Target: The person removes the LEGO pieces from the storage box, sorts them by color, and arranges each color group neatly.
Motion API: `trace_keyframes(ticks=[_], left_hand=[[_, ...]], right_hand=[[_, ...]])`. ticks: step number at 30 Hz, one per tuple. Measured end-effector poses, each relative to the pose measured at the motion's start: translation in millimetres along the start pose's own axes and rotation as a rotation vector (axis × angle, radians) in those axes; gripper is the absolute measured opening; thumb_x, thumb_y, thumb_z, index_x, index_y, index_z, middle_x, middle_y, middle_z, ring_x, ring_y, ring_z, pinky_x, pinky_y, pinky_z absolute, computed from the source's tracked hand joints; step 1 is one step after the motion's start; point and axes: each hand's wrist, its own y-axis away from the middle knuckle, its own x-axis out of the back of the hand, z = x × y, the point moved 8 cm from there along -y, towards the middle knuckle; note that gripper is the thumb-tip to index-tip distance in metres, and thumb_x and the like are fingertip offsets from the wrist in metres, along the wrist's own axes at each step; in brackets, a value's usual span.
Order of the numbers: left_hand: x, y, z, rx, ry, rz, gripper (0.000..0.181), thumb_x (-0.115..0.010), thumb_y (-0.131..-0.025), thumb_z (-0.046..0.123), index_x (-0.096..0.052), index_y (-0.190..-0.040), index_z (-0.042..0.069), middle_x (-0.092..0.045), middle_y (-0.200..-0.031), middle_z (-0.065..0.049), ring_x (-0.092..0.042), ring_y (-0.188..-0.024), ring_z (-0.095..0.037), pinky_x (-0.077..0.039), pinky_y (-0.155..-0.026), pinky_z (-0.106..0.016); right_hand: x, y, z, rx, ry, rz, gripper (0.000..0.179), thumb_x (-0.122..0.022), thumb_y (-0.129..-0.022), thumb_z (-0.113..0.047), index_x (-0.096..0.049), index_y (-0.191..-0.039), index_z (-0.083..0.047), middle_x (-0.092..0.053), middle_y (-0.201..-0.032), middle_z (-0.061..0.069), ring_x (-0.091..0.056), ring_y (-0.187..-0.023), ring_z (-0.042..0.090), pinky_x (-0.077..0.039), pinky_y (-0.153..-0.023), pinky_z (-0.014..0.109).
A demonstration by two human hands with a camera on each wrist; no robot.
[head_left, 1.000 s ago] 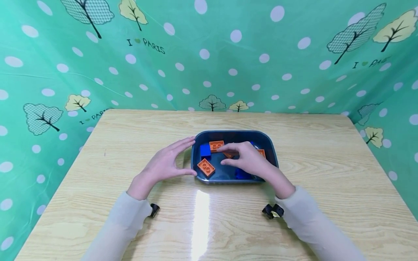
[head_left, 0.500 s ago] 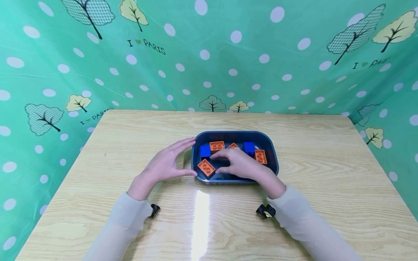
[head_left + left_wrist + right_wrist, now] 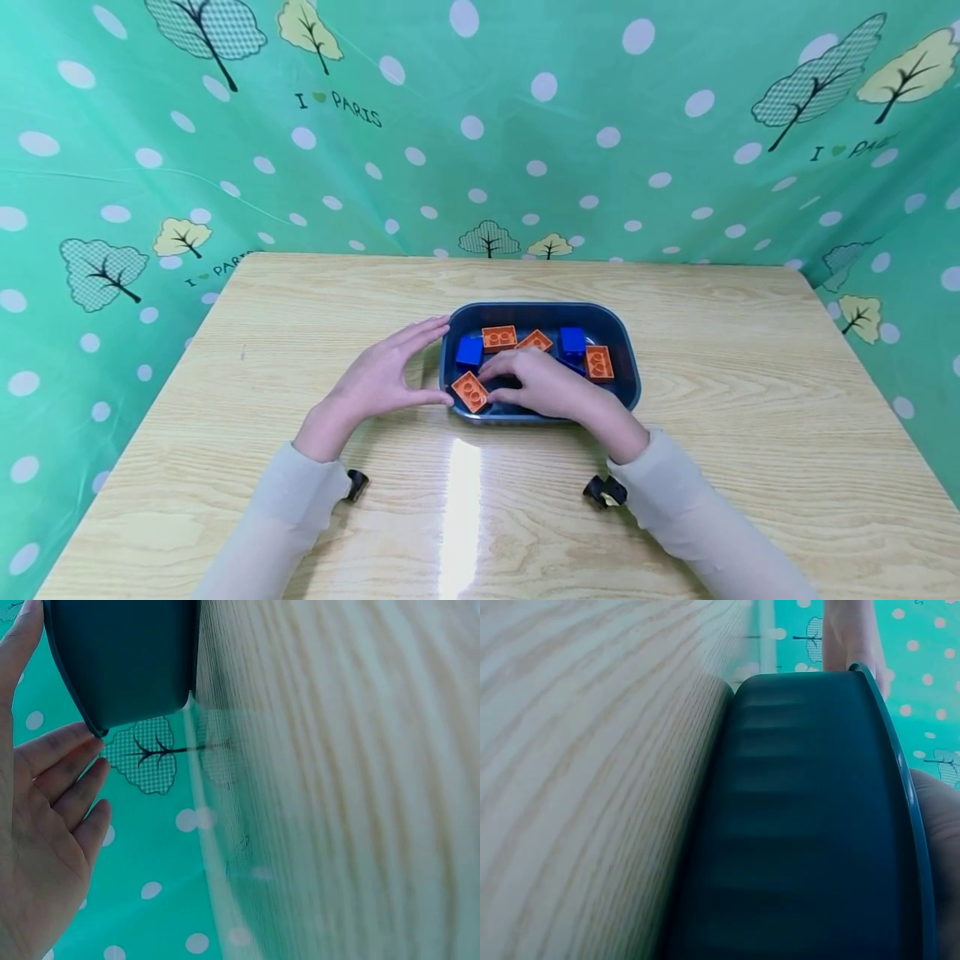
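Observation:
A dark blue plastic bin on the table holds several orange and blue toy bricks. My left hand touches its left end, thumb at the front corner and straight fingertips at the back corner; the left wrist view shows the fingers against the rim. Inside the bin, my right hand has curled fingers and thumb at opposite ends of the right edge of an orange brick, pinching it at the front left. A blue brick lies just behind. The right wrist view shows mostly the bin's outer wall, hiding the fingertips.
Other orange bricks and a blue brick lie along the back and right of the bin. The wooden table reaches a green patterned cloth at its back edge.
My right hand has moved left and toward me, from the bin's middle to the front-left orange brick. That brick has turned slightly, and the left blue brick has shifted. My left hand stays put.

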Motion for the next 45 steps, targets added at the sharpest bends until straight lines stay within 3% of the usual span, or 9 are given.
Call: trace_keyframes(ticks=[8, 19, 28, 34, 39, 45], left_hand=[[0.0, 0.0, 0.3, 0.0, -0.001, -0.004, 0.1, -0.077, -0.074, 0.064, -0.037, -0.155, 0.021, -0.032, -0.164, 0.0, -0.033, -0.15, -0.028, -0.037, -0.117, -0.057], [-0.5, 0.3, 1.3, -0.002, -0.003, -0.003, 0.1, -0.077, -0.074, 0.063, -0.037, -0.155, 0.021, -0.031, -0.164, 0.0, -0.033, -0.15, -0.029, -0.036, -0.117, -0.058], [-0.3, 0.4, 1.0, 0.001, -0.002, 0.0, 0.1, -0.077, -0.074, 0.064, -0.037, -0.155, 0.021, -0.032, -0.164, -0.001, -0.034, -0.15, -0.029, -0.037, -0.117, -0.058], [0.1, 0.5, 1.3, 0.001, -0.002, 0.002, 0.099, -0.078, -0.074, 0.063, -0.037, -0.155, 0.021, -0.032, -0.164, 0.0, -0.034, -0.15, -0.029, -0.038, -0.116, -0.057], [-0.2, 0.9, 1.2, 0.008, -0.002, 0.001, 0.098, -0.078, -0.075, 0.062, -0.037, -0.155, 0.022, -0.032, -0.164, 0.001, -0.034, -0.15, -0.029, -0.037, -0.116, -0.058], [-0.4, 0.7, 1.4, 0.007, 0.0, 0.0, 0.098, -0.078, -0.075, 0.062, -0.037, -0.155, 0.023, -0.031, -0.164, 0.001, -0.033, -0.15, -0.028, -0.037, -0.117, -0.058]], right_hand=[[-2.9, 2.9, -0.3, -0.008, -0.036, -0.014, 0.028, -0.065, -0.098, -0.023, -0.071, -0.123, -0.013, -0.074, -0.12, 0.002, -0.069, -0.111, 0.016, -0.057, -0.097, 0.035], [-2.0, 6.0, 0.4, -0.012, -0.102, 0.008, 0.027, -0.065, -0.098, -0.019, -0.071, -0.122, -0.011, -0.074, -0.119, 0.004, -0.069, -0.11, 0.017, -0.057, -0.096, 0.036], [-1.4, 6.9, 2.6, -0.03, -0.188, 0.034, 0.026, -0.066, -0.096, -0.017, -0.072, -0.12, -0.01, -0.074, -0.116, 0.005, -0.069, -0.094, 0.011, -0.055, -0.079, 0.023], [-1.3, 7.2, 7.5, -0.065, -0.351, 0.037, 0.024, -0.065, -0.097, -0.014, -0.072, -0.119, -0.007, -0.073, -0.118, 0.009, -0.073, -0.098, 0.015, -0.06, -0.087, 0.027], [-2.4, 3.1, 11.0, -0.092, -0.421, 0.057, 0.022, -0.066, -0.095, -0.012, -0.072, -0.117, -0.007, -0.074, -0.116, 0.01, -0.073, -0.1, 0.018, -0.059, -0.093, 0.032], [-6.2, -2.7, 12.8, -0.13, -0.483, 0.058, 0.023, -0.069, -0.093, -0.009, -0.071, -0.116, -0.004, -0.074, -0.114, 0.011, -0.073, -0.096, 0.018, -0.059, -0.091, 0.031]])
